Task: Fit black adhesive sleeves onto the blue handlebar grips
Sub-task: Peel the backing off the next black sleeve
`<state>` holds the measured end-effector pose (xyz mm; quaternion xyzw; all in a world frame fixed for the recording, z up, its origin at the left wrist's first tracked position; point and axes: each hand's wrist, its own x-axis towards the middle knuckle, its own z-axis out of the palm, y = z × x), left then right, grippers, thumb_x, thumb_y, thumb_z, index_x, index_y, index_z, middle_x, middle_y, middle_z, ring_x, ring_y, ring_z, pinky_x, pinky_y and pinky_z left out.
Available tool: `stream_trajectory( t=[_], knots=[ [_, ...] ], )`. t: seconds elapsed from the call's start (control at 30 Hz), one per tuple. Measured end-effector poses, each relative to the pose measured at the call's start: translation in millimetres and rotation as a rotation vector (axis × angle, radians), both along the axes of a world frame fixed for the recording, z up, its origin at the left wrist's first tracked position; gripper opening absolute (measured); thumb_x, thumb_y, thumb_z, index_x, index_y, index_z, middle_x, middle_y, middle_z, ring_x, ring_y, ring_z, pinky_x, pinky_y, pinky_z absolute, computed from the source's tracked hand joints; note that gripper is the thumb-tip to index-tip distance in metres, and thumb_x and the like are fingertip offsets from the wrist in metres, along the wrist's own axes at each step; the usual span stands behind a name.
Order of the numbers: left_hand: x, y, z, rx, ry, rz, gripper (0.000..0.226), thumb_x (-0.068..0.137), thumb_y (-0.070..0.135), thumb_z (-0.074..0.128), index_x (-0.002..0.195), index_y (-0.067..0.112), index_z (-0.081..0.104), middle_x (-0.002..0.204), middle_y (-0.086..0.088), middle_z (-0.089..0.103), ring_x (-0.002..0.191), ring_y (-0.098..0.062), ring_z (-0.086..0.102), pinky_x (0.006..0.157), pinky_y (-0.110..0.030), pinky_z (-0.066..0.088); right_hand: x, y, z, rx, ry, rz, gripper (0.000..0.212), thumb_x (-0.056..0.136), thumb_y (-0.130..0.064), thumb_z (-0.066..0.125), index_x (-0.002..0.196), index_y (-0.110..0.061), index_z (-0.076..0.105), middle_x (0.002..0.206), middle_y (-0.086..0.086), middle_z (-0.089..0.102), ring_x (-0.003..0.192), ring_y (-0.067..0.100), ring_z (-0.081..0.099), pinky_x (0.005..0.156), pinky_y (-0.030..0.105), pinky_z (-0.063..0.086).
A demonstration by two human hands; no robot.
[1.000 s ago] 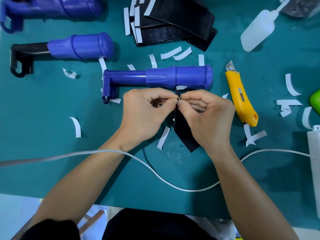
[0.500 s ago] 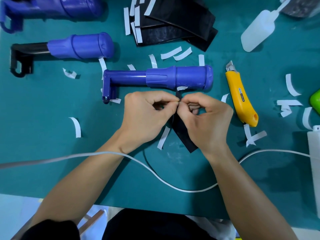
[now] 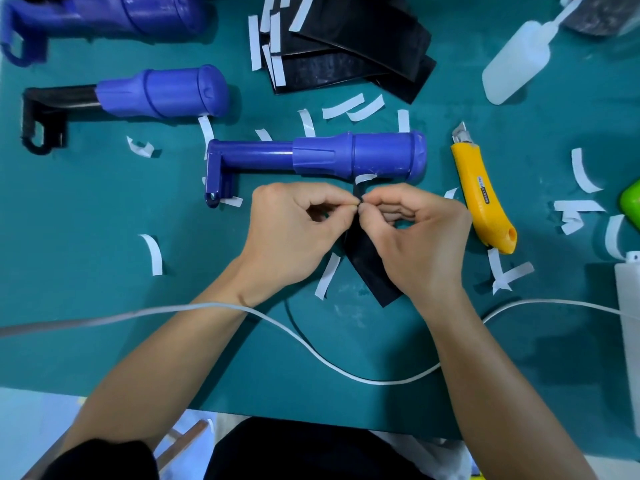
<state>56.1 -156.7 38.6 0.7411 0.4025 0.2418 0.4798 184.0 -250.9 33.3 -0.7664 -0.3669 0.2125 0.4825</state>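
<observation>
Left hand and right hand meet fingertip to fingertip, each pinching the upper edge of one black sleeve. The sleeve slants from the pinch toward the person, partly under the right hand, over the green mat. A blue grip lies crosswise on the mat just beyond the hands, untouched. A yellow knife lies to its right. Spare sleeves are stacked at the far edge, and a second grip lies at far left. White paper strips are scattered about; a white cable crosses both forearms.
</observation>
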Motion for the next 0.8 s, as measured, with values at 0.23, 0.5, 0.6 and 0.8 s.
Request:
stream_trajectory(
  t=[0.23, 0.5, 0.6, 0.8],
  knots=[
    [1.7, -2.4, -2.0, 0.006, -0.014, 0.005, 0.033, 0.084, 0.007, 0.077, 0.086, 0.040, 0.077, 0.085, 0.021, 0.077, 0.072, -0.010, 0.073, 0.068, -0.025, 0.059, -0.1, 0.1, 0.6, 0.012, 0.005, -0.003, 0.012, 0.084, -0.004, 0.076, 0.087, -0.014, 0.083, 0.076, -0.020, 0.072, 0.073, 0.002, 0.073, 0.071, 0.014, 0.056],
    [1.7, -3.9, -3.5, -0.021, -0.017, 0.000, 0.033, 0.083, 0.004, 0.077, 0.085, 0.036, 0.078, 0.082, 0.019, 0.076, 0.068, -0.008, 0.070, 0.067, -0.022, 0.057, 2.3, -0.6, -0.7, 0.024, 0.061, -0.001, 0.012, 0.082, 0.001, 0.075, 0.082, -0.010, 0.081, 0.073, -0.004, 0.076, 0.067, 0.009, 0.072, 0.065, 0.024, 0.059],
    [1.1, -3.9, -3.9, -0.037, -0.027, -0.007, 0.031, 0.083, 0.001, 0.078, 0.085, 0.032, 0.079, 0.082, 0.016, 0.077, 0.067, -0.007, 0.069, 0.066, -0.022, 0.056, 3.5, -0.7, -0.7, 0.035, 0.075, 0.009, 0.014, 0.081, 0.004, 0.074, 0.080, -0.009, 0.080, 0.072, -0.003, 0.075, 0.064, 0.011, 0.070, 0.063, 0.025, 0.058],
    [3.3, -3.5, -2.5, -0.125, -0.049, 0.009, 0.038, 0.082, -0.001, 0.078, 0.081, 0.038, 0.077, 0.077, 0.012, 0.076, 0.064, -0.004, 0.062, 0.063, -0.025, 0.055, 8.0, 0.8, -2.3, 0.045, 0.145, 0.024, 0.017, 0.079, 0.003, 0.073, 0.078, -0.013, 0.079, 0.069, -0.006, 0.074, 0.062, 0.013, 0.071, 0.062, 0.028, 0.059]
  ],
)
